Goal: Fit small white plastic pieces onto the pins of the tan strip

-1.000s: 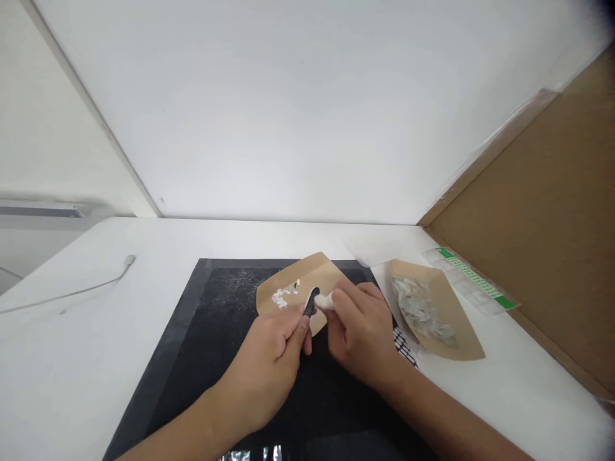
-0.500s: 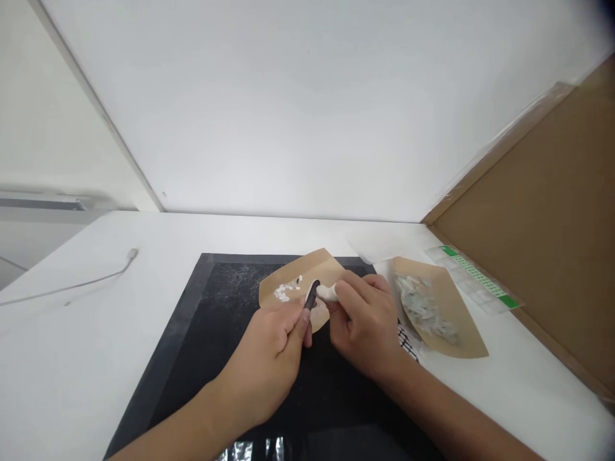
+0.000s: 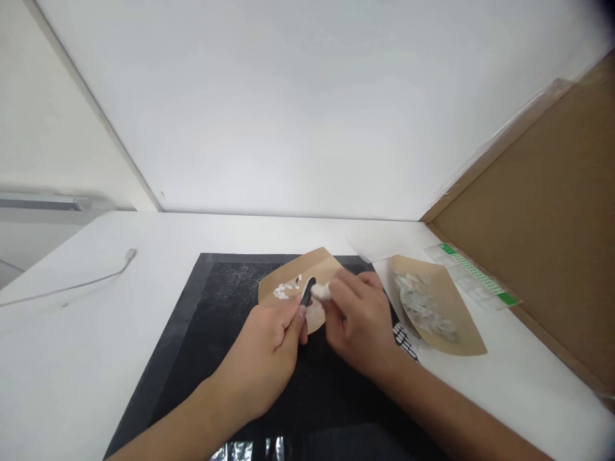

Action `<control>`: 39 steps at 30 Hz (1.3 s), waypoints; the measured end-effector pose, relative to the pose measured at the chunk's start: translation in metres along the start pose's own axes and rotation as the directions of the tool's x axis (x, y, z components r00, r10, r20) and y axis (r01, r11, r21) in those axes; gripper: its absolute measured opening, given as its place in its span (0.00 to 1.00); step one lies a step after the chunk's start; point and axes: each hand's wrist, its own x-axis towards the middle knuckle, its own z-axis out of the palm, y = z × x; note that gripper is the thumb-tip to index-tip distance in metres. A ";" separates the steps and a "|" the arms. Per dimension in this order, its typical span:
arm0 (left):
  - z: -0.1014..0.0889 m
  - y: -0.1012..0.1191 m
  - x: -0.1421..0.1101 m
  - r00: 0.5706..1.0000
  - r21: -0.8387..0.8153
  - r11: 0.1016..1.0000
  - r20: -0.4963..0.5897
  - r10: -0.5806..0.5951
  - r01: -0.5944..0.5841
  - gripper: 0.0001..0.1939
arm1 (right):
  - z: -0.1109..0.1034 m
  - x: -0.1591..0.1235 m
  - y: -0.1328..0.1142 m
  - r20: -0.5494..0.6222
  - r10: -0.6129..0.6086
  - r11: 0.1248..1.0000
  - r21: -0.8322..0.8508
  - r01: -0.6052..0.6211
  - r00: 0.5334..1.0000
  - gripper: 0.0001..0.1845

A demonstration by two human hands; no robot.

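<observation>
My left hand [image 3: 266, 349] is closed, with thumb and fingers pinching a small black piece [image 3: 308, 291] that has a rounded end and a pale edge. In my right hand [image 3: 362, 323] is a soft-looking white piece [image 3: 321, 292], perhaps wadded cloth or tissue; its kind is unclear. The white piece is against or very close to the black one, and the fingertips partly hide both. Under and behind the hands lies a sheet of brown paper [image 3: 312, 259] carrying several small white flakes [image 3: 282, 292]. The paper rests on a black mat [image 3: 230, 314].
On the right, a second brown paper [image 3: 468, 336] bears a heap of translucent pale pieces [image 3: 425, 307]. Beside it lie a clear pack with a green strip [image 3: 480, 275] and a black-and-white patterned sheet [image 3: 406, 340]. A cable [image 3: 103, 278] lies left; a cardboard panel [image 3: 538, 211] stands right.
My right hand and the white piece have shifted slightly left along the black piece. My left hand stays nearly in place, still gripping. The whole view has drifted slightly.
</observation>
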 end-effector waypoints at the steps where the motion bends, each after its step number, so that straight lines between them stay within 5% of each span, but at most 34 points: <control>1: 0.000 0.000 0.000 1.000 0.004 1.000 0.003 0.000 0.000 0.23 | 0.001 0.000 0.000 0.009 -0.021 1.000 0.016 0.021 1.000 0.15; 13: -0.002 -0.001 0.001 1.000 -0.006 1.000 0.024 0.013 -0.012 0.20 | -0.001 -0.003 -0.006 0.005 0.043 0.999 0.001 -0.043 0.999 0.14; 22: -0.001 0.002 0.000 0.998 -0.043 0.998 -0.029 0.051 -0.052 0.22 | -0.002 -0.010 0.001 0.049 0.135 0.976 0.166 -0.142 0.990 0.14; 24: -0.001 0.003 0.000 0.998 -0.051 0.998 -0.042 0.040 -0.042 0.23 | -0.003 -0.010 0.003 0.087 0.259 0.909 0.315 -0.274 0.962 0.11; 27: -0.002 0.002 0.001 0.999 -0.076 0.997 -0.043 0.030 -0.033 0.23 | -0.001 -0.010 0.005 0.215 0.447 0.670 0.562 -0.485 0.868 0.10; 32: -0.003 0.001 0.003 0.997 -0.102 0.994 -0.068 0.027 -0.034 0.21 | 0.002 -0.007 0.005 0.413 0.500 0.329 0.722 -0.608 0.761 0.14; 39: -0.004 0.002 0.007 0.997 -0.203 0.978 -0.056 -0.056 0.043 0.19 | 0.005 -0.008 0.006 0.487 0.448 0.206 0.760 -0.616 0.750 0.14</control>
